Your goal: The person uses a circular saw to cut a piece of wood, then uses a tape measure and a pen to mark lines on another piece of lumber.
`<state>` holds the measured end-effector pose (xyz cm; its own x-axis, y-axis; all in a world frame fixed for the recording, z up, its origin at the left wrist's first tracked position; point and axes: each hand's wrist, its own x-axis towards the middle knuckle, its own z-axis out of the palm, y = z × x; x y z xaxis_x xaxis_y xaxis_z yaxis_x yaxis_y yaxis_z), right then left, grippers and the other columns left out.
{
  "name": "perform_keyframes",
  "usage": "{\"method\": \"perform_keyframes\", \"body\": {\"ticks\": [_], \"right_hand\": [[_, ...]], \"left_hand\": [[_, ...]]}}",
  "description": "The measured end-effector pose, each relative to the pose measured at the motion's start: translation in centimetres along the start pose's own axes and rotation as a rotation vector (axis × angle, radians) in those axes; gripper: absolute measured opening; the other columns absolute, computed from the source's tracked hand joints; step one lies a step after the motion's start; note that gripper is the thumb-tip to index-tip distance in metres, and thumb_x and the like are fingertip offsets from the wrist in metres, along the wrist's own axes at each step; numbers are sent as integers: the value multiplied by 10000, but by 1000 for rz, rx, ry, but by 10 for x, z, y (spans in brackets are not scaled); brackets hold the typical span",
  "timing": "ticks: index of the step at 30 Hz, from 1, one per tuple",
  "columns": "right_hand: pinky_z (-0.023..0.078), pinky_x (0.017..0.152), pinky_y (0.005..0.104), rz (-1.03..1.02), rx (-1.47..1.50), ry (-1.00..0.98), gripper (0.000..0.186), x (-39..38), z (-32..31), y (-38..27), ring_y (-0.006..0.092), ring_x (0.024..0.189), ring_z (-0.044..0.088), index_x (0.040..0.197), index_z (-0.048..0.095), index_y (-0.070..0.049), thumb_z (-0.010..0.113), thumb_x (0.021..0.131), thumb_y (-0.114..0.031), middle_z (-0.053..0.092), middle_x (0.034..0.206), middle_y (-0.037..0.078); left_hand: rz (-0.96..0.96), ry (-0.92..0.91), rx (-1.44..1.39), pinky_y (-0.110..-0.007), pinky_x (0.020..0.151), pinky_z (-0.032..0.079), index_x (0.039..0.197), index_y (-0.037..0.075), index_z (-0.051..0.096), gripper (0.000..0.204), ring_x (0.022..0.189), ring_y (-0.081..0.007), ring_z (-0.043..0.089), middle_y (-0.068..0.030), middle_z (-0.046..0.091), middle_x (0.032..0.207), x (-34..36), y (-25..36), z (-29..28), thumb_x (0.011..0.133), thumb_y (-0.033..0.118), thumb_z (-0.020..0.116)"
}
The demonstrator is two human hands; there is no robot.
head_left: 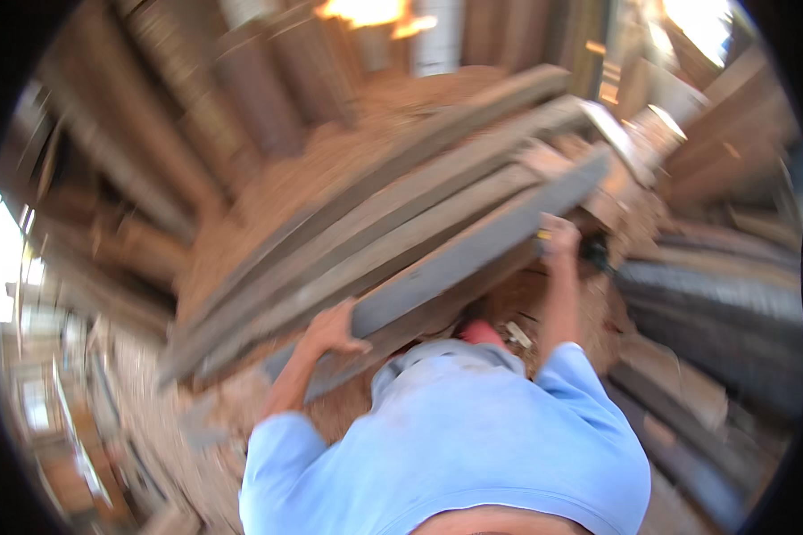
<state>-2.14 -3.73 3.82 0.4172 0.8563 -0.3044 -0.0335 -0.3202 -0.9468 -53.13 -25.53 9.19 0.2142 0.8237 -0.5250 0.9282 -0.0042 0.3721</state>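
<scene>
A long grey wooden beam (455, 267) lies slantwise in front of me, its right end farther away. Over its left part is my left hand (332, 328), fingers toward the far edge and thumb apart on the near side, gripping it. My right hand (560, 237) is closed at the near side of the beam's right part. A small yellow and dark thing (542, 235) shows at its fingers; motion blur hides its kind.
Several more long beams (401, 192) lie side by side just beyond. Stacked dark timbers (714, 312) fill the right side. Upright planks (259, 89) lean at the back left. Sawdust-brown ground (232, 214) shows between them, and pale scraps (518, 334) lie near my feet.
</scene>
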Motion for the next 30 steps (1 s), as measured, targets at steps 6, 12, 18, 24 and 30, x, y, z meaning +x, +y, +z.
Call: {"method": "perform_keyframes", "body": {"ticks": [6,12,18,24,30], "right_hand": [[579,754,383,349,581,-409,275,22,-95,18,200,792,680,1100,676,-111,649,1024,-374,738,980,56],[568,814,465,432,564,-439,289,-54,2,-63,238,856,697,1127,661,-97,680,1009,-361,723,1072,103],[579,621,354,295,82,-788,383,-115,108,-52,190,852,694,1330,636,-103,649,1026,-336,717,1120,91],[589,822,446,-526,-789,-1034,573,-194,182,-21,332,972,714,1410,552,-8,733,957,-308,713,1170,205],[518,1001,496,-745,-934,-1157,682,-263,215,-24,459,1148,659,1437,508,-2,776,885,-302,687,1207,278]], "left_hand": [[-1,328,54,-489,1054,462,1500,99,469,1024,1230,-353,587,-161,628,1304,16,20,13,617,415,881],[-54,406,-53,-483,1146,367,1582,138,402,1079,1349,-345,490,-166,559,1406,-14,31,29,670,437,895],[-39,731,-115,-557,1215,276,1580,126,419,991,1461,-453,352,-249,400,1567,-33,24,60,754,429,876],[-157,845,-261,-599,1222,234,1553,125,463,887,1488,-477,281,-241,323,1620,-46,4,80,809,415,850],[-214,938,-529,-530,1170,369,1478,81,555,689,1360,-437,472,-238,530,1447,-70,7,84,885,324,809]]}}
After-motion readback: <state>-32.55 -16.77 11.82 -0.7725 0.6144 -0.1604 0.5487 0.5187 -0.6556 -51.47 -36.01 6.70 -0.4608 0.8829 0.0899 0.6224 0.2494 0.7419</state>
